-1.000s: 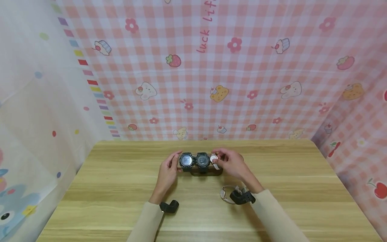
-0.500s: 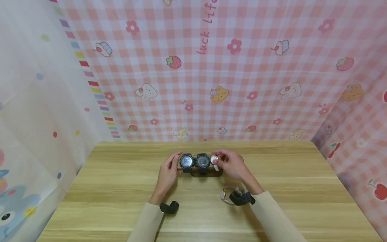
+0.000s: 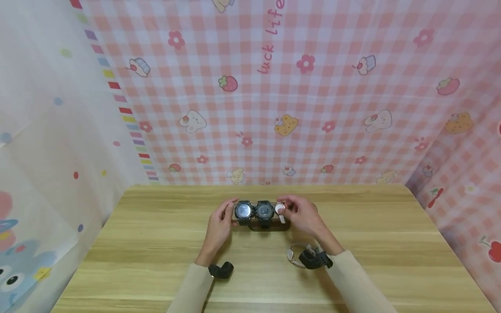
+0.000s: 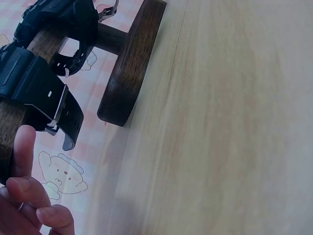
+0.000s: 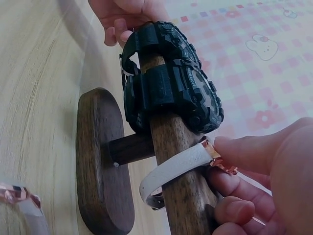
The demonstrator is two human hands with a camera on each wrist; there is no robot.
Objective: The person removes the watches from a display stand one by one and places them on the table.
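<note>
Pink gingham cloth (image 3: 254,104) backs a wooden bench (image 3: 156,243) where a person's left hand (image 3: 219,221) grips one end of a watch stand (image 5: 100,161), thumb and fingers closed. The right hand (image 3: 305,213) pinches a white-strapped watch (image 5: 178,169) looped near the other end; a slackened pinch or tipped stand could send it sliding off. No container shows; the bar (image 5: 188,200) also bears two black watches (image 3: 265,210).

Long cream sleeves (image 3: 192,287) end near the wrists (image 3: 204,258), where angular black mounts (image 3: 224,270) sit on dark straps (image 3: 324,259), the right seemingly perforated.
</note>
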